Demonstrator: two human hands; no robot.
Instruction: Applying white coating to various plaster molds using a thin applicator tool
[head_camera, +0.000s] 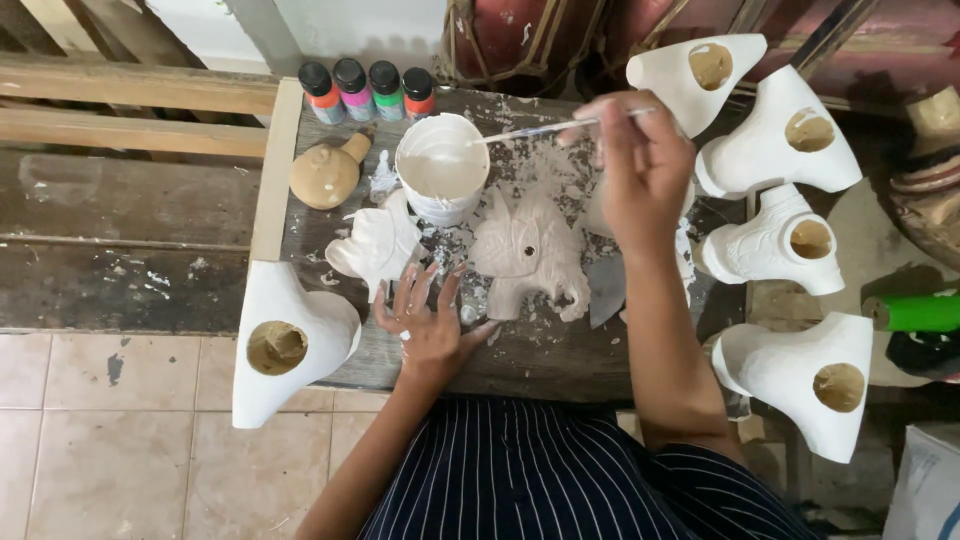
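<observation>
Right hand (640, 165) pinched on thin brush (545, 127), tip over white paint cup (441, 165); left hand (428, 320) flat, fingers spread, beside unpainted clay figure (528, 255) at bench centre; five white-coated pieces (775, 145) around, this one apparently still bare

Head view, steeply down, close over worktable (520, 360).

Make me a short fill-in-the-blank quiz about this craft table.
1. The right hand holds a thin ____ over the cup of white paint.
2. The left hand lies flat on the ____.
3. Behind the cup stand ____ small paint bottles.

Missing words: brush; table; four
</observation>
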